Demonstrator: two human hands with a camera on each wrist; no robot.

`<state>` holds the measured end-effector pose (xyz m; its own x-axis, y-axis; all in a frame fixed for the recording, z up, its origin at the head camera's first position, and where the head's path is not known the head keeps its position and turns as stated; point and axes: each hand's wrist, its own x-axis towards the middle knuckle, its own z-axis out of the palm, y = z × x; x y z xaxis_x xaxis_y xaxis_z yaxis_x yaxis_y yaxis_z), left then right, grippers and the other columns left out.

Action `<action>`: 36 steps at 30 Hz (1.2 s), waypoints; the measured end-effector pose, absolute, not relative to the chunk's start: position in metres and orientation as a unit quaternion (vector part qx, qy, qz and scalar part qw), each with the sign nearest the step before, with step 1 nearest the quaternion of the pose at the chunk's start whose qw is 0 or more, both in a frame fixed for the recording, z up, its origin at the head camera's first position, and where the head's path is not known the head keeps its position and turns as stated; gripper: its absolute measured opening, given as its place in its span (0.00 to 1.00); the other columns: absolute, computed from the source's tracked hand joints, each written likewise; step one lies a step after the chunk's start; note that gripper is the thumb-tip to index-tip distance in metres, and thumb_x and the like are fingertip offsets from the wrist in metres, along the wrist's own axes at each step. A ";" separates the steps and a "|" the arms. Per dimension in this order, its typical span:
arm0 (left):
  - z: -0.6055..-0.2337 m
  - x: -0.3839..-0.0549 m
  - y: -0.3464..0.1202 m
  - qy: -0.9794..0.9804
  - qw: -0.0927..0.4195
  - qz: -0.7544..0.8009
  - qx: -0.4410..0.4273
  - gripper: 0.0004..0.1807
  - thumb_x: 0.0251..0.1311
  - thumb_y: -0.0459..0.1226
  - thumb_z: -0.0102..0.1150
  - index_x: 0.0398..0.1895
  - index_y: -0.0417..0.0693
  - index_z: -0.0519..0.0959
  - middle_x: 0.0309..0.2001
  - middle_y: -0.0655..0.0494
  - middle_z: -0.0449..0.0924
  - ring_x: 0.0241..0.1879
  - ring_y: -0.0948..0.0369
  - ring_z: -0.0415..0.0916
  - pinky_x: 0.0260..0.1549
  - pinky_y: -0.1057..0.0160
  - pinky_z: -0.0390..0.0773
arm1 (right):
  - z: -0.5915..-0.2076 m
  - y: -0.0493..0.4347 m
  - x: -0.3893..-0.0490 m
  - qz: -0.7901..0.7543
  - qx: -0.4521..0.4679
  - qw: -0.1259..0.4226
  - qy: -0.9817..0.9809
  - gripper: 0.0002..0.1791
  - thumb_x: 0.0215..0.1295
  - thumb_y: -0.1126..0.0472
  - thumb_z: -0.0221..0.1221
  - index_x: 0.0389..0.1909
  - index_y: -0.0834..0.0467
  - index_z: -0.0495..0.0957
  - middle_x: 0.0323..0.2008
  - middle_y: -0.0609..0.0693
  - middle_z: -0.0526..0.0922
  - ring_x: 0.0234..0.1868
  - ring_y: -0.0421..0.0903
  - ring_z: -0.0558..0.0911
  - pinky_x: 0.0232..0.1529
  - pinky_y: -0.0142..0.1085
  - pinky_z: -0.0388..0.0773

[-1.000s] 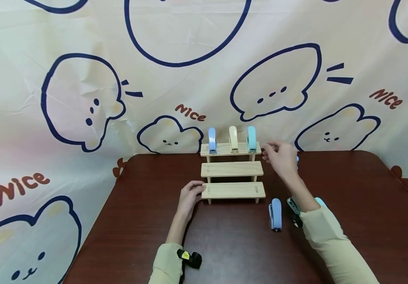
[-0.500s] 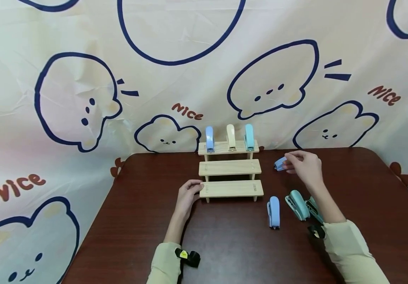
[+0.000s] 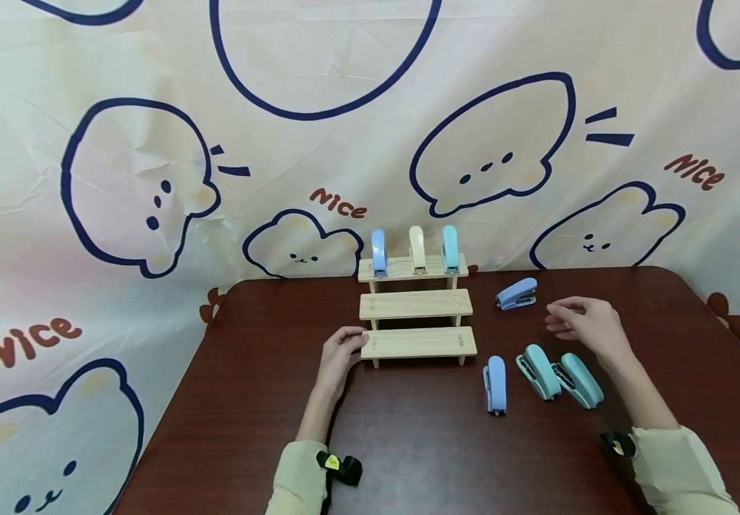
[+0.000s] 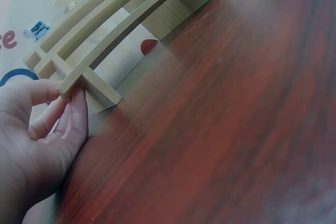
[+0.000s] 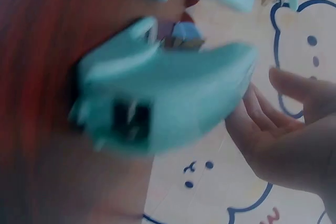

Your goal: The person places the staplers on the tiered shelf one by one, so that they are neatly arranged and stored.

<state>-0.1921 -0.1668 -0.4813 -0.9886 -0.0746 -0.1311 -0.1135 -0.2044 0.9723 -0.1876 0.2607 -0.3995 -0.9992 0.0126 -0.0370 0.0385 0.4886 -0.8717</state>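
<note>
A three-tier wooden shelf stands at the table's far middle. My left hand pinches the left end of its lowest tier between thumb and fingers, as the left wrist view also shows. On the top tier stand a blue stapler, a cream stapler and a turquoise stapler. My right hand hovers over the table at the right, holding nothing, its fingers loosely bent. Nearest it are a blue stapler and two teal staplers, one large and blurred in the right wrist view.
Another blue stapler lies in front of the shelf's right end. The brown table ends at a hanging cloth printed with cartoon outlines, close behind the shelf.
My right hand has let go of the far blue stapler, now lying right of the shelf, and has drawn back toward the right. My left hand stays on the lowest tier.
</note>
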 end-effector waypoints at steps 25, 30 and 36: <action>-0.481 -0.191 -0.168 0.637 0.016 0.767 -0.077 0.18 0.68 0.32 0.63 0.56 0.28 0.77 0.39 0.55 0.81 0.38 0.62 0.80 0.37 0.66 0.81 | -0.414 0.321 -0.165 -0.448 -0.108 0.262 0.848 0.30 0.77 0.57 0.59 0.66 0.78 0.68 0.53 0.62 0.81 0.46 0.48 0.82 0.44 0.43 0.86; -0.480 -0.190 -0.167 0.637 0.014 0.767 -0.076 0.17 0.68 0.31 0.63 0.55 0.28 0.77 0.39 0.54 0.81 0.38 0.62 0.81 0.37 0.66 0.82 | -0.414 0.322 -0.163 -0.456 -0.130 0.265 0.839 0.31 0.75 0.60 0.61 0.65 0.81 0.67 0.51 0.62 0.83 0.44 0.45 0.83 0.43 0.42 0.87; -0.480 -0.191 -0.166 0.630 0.011 0.772 -0.076 0.15 0.67 0.30 0.62 0.53 0.28 0.78 0.39 0.53 0.82 0.37 0.62 0.81 0.36 0.66 0.82 | -0.416 0.323 -0.162 -0.461 -0.137 0.265 0.836 0.31 0.73 0.61 0.63 0.65 0.81 0.67 0.50 0.62 0.84 0.43 0.46 0.85 0.44 0.40 0.86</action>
